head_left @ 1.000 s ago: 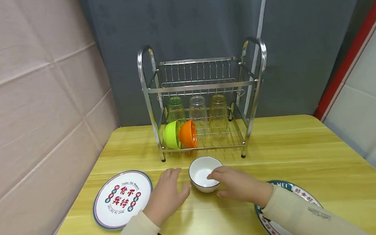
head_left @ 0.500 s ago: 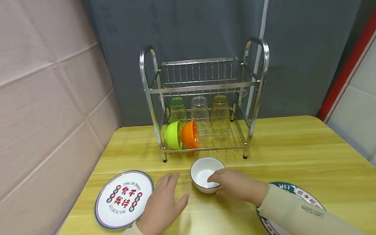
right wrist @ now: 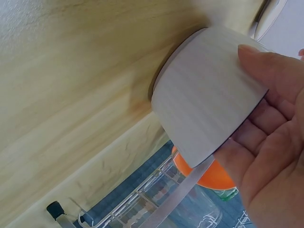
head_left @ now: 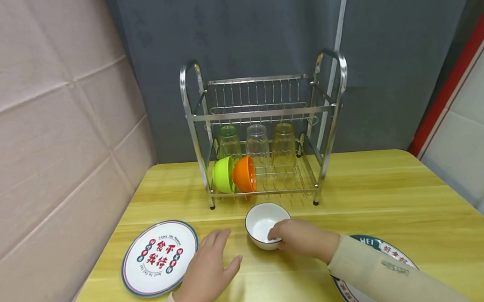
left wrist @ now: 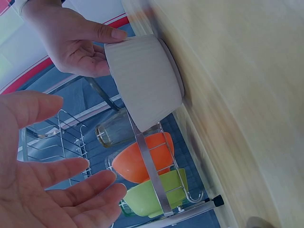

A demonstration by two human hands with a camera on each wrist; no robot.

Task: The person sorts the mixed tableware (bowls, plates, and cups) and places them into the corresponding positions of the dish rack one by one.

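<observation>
A small white bowl (head_left: 261,220) stands on the yellow wooden table (head_left: 397,196), just in front of the dish rack. My right hand (head_left: 281,235) grips the bowl at its near right rim. In the right wrist view the right hand (right wrist: 270,142) has its thumb on the ribbed outer wall of the bowl (right wrist: 204,95) and its fingers at the rim. My left hand (head_left: 216,260) lies open and flat over the table, left of the bowl and apart from it. The left wrist view shows the spread left hand (left wrist: 47,190) and the bowl (left wrist: 142,80) held by the right hand (left wrist: 76,42).
A two-tier steel dish rack (head_left: 264,114) stands behind the bowl. Its lower tier holds a green bowl (head_left: 222,175), an orange bowl (head_left: 245,174) and three upturned glasses (head_left: 257,143). A printed plate (head_left: 160,257) lies at the left; another plate (head_left: 375,249) lies partly under my right forearm.
My left hand has drawn back from the bowl toward me. My right hand has closed more tightly on the bowl's rim. The bowl has stayed in place.
</observation>
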